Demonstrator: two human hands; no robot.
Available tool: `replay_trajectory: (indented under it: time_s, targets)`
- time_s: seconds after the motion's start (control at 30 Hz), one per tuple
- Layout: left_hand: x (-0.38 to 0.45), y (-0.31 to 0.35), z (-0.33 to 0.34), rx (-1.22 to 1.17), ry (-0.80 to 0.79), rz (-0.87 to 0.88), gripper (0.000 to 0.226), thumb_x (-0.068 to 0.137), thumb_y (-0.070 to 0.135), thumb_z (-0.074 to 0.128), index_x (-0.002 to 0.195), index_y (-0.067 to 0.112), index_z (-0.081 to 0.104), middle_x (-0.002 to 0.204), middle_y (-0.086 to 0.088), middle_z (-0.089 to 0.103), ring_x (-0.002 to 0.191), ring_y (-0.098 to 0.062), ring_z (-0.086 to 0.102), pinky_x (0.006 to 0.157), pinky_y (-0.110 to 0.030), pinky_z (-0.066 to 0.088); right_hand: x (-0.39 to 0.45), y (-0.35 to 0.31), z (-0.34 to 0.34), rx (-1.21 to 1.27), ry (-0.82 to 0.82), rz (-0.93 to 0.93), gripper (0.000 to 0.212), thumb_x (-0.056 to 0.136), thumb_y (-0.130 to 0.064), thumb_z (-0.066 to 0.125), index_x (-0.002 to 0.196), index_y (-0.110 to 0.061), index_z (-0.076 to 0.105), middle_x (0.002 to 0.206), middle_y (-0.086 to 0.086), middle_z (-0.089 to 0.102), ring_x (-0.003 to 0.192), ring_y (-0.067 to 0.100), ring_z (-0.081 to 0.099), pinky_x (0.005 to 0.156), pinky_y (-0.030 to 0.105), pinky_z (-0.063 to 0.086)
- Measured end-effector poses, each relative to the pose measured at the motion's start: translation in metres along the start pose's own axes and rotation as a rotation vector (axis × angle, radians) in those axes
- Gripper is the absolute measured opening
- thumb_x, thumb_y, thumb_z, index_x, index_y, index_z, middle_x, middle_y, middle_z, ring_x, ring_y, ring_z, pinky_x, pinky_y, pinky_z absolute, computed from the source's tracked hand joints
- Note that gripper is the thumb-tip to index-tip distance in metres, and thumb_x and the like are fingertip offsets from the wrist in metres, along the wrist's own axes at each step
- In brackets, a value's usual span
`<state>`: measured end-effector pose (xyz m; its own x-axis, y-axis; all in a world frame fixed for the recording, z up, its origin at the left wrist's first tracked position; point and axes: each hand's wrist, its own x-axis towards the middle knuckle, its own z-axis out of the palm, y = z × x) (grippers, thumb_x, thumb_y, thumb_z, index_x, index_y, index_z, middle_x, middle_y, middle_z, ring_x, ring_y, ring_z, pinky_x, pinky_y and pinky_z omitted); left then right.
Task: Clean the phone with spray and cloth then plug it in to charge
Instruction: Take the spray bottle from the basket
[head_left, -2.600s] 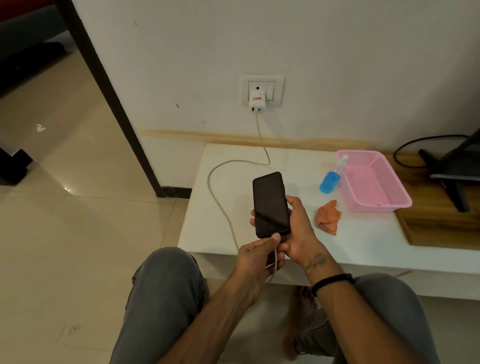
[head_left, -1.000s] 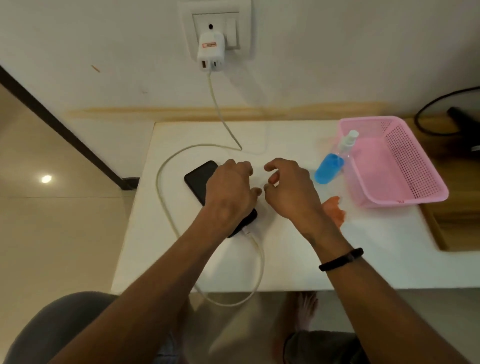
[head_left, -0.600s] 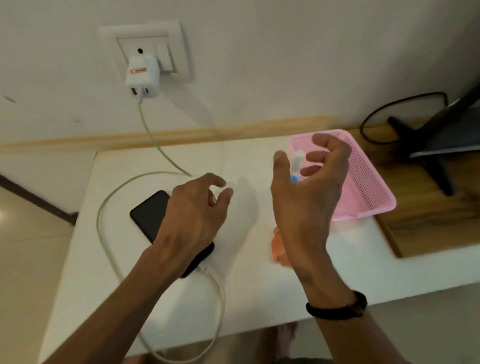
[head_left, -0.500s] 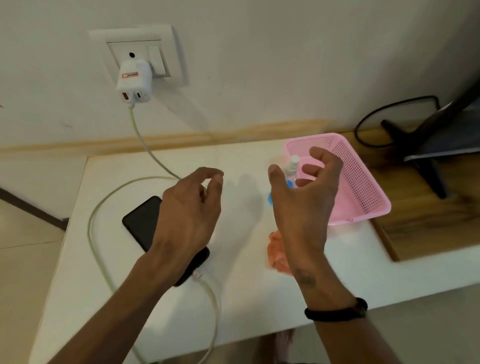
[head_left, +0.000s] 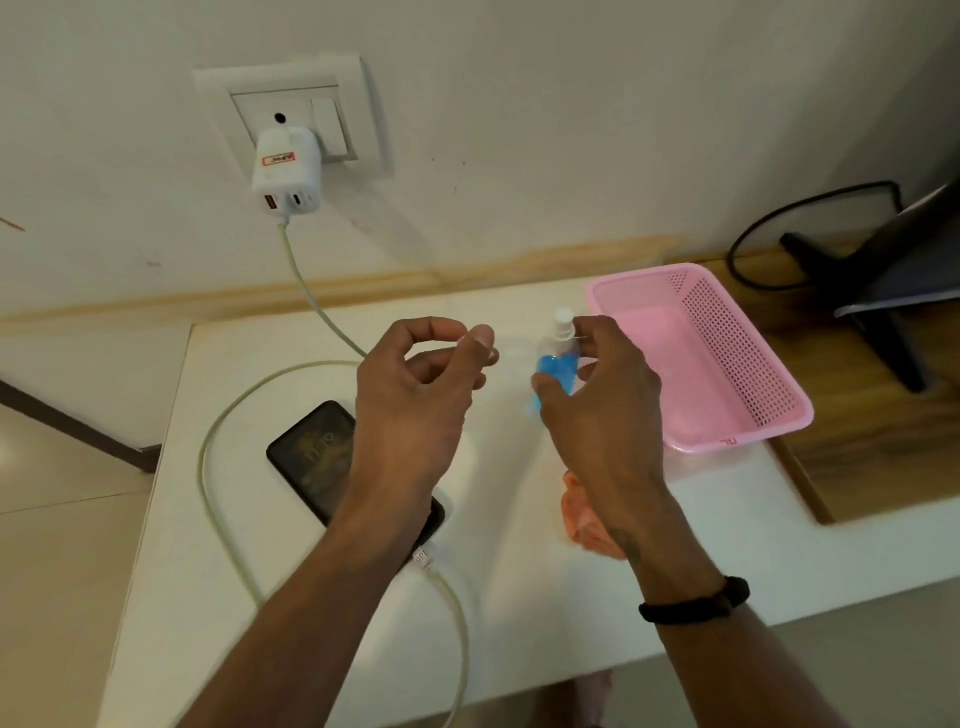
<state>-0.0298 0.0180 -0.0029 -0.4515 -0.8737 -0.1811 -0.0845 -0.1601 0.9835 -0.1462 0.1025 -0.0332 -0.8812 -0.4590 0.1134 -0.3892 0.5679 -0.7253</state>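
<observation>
On table (head_left: 519, 597), phone (head_left: 311, 457) face-up, lit, cable-connected.

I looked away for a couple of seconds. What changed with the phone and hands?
The phone, held earlier, now lies on the table, cable attached, screen lit. Left hand let go; right hand reached around the spray bottle. Cloth, basket unmoved.
</observation>
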Motion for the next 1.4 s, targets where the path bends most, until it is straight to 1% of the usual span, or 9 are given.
replay_trajectory:
  time_s: [0.23,0.4,0.53,0.63,0.87,0.97,1.1,1.27,1.4]
  targets:
    - [0.002,0.019,-0.019,-0.016,0.102,0.115,0.029,0.090,0.047,0.074,0.106,0.024,0.069,0.093,0.014,0.082,0.085,-0.005,0.078,0.083,-0.031,0.061,-0.017,-0.027,0.015,0.301,-0.225,-0.068,0.066,0.084,-0.042,0.077,0.136,-0.037,0.038,0.114,-0.020,0.056,0.083,-0.003,0.062,0.057,-0.009,0.038]
    - [0.005,0.026,-0.028,-0.039,0.174,0.146,0.024,0.092,0.045,0.073,0.105,0.025,0.068,0.092,0.016,0.082,0.086,-0.004,0.078,0.090,-0.037,0.061,-0.028,-0.037,0.018,0.267,-0.379,-0.247,0.064,0.089,-0.046,0.071,0.139,-0.046,0.032,0.119,-0.025,0.056,0.100,0.003,0.065,0.085,0.014,0.055]
    - [0.006,0.027,-0.027,-0.063,0.205,0.127,0.024,0.091,0.043,0.075,0.105,0.024,0.070,0.090,0.015,0.081,0.087,-0.007,0.078,0.093,-0.042,0.062,-0.035,-0.039,0.019,0.192,-0.450,-0.328,0.067,0.090,-0.054,0.067,0.143,-0.050,0.026,0.110,-0.027,0.055,0.099,0.002,0.063,0.093,0.026,0.057]
    - [0.007,0.025,-0.027,-0.052,0.187,0.129,0.027,0.088,0.042,0.078,0.105,0.023,0.070,0.090,0.013,0.082,0.086,-0.006,0.079,0.089,-0.035,0.062,-0.035,-0.039,0.020,0.134,-0.459,-0.339,0.067,0.090,-0.058,0.064,0.145,-0.049,0.027,0.113,-0.030,0.052,0.093,-0.004,0.060,0.094,0.021,0.053]
    - [0.007,0.020,-0.029,0.161,0.133,0.263,0.020,0.086,0.034,0.083,0.102,0.030,0.071,0.096,0.016,0.077,0.090,0.000,0.073,0.069,-0.005,0.052,-0.033,-0.038,0.015,0.122,-0.449,-0.329,0.070,0.088,-0.052,0.069,0.147,-0.042,0.034,0.127,-0.015,0.064,0.103,0.006,0.063,0.099,0.034,0.057]
    - [0.009,0.018,-0.030,0.186,0.137,0.273,0.023,0.087,0.033,0.082,0.107,0.025,0.074,0.095,0.013,0.076,0.087,0.002,0.070,0.068,-0.004,0.050,-0.031,-0.036,0.014,0.147,-0.423,-0.318,0.066,0.085,-0.049,0.075,0.140,-0.039,0.040,0.122,-0.015,0.067,0.089,0.000,0.064,0.089,0.021,0.058]
    - [0.012,0.019,-0.034,0.201,0.124,0.281,0.024,0.091,0.032,0.078,0.113,0.024,0.076,0.101,0.012,0.078,0.092,-0.002,0.071,0.076,-0.010,0.055,-0.028,-0.034,0.013,0.144,-0.395,-0.321,0.054,0.083,-0.051,0.077,0.123,-0.042,0.040,0.111,-0.025,0.061,0.082,-0.009,0.061,0.069,-0.003,0.045]
    - [0.013,0.021,-0.035,0.144,0.097,0.270,0.019,0.097,0.026,0.071,0.115,0.023,0.076,0.109,0.009,0.078,0.103,-0.011,0.074,0.095,-0.042,0.061,-0.027,-0.033,0.011,0.184,-0.349,-0.355,0.054,0.084,-0.053,0.074,0.129,-0.035,0.050,0.110,-0.026,0.063,0.083,-0.006,0.062,0.077,0.004,0.049]
    - [0.015,0.023,-0.036,0.074,0.098,0.240,0.017,0.093,0.031,0.075,0.110,0.029,0.075,0.106,0.012,0.080,0.101,-0.008,0.076,0.096,-0.043,0.061,-0.028,-0.035,0.011,0.224,-0.333,-0.371,0.054,0.083,-0.056,0.072,0.129,-0.037,0.051,0.108,-0.031,0.059,0.086,-0.006,0.064,0.076,0.001,0.049]
